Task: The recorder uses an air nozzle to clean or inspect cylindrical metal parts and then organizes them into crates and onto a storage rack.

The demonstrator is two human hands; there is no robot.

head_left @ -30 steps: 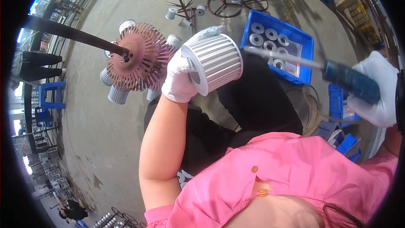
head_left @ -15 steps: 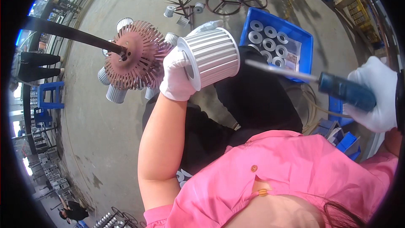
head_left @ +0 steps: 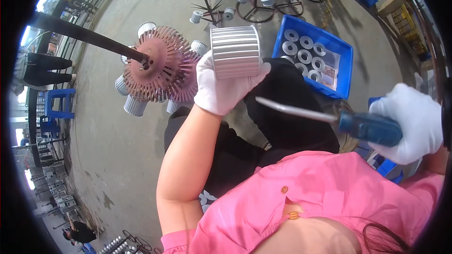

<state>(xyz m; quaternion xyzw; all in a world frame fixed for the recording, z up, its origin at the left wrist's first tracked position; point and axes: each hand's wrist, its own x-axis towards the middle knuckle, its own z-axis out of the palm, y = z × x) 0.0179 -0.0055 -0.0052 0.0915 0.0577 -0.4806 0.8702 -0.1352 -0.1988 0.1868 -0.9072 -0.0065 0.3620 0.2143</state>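
Note:
My gloved left hand [head_left: 217, 88] grips a silvery toothed pulley [head_left: 235, 52] from below, thumb and fingers against its sides. The pulley is raised above my lap, its ribbed side towards me and its flanges at left and right. At the right, my gloved right hand [head_left: 413, 121] is wrapped round the blue-green handle of a screwdriver-like tool [head_left: 369, 128]. Its slim metal shaft points left, and the tip is below and right of the pulley, apart from it. Just left of the pulley stands a rusty, slotted round rack [head_left: 157, 63] with several pulleys [head_left: 135, 106] hung about it.
A blue crate [head_left: 348, 73] with several flanged rings [head_left: 304, 56] stands beyond my knees. Spiked metal stands [head_left: 256, 11] carrying small pulleys are at the far side. A dark bar [head_left: 89, 37] runs in from the left to the rack. Blue stools [head_left: 61, 102] stand at the left.
My left hand has turned the pulley, so its end face is no longer visible, and moved it slightly right. My right hand has brought the tool left and down.

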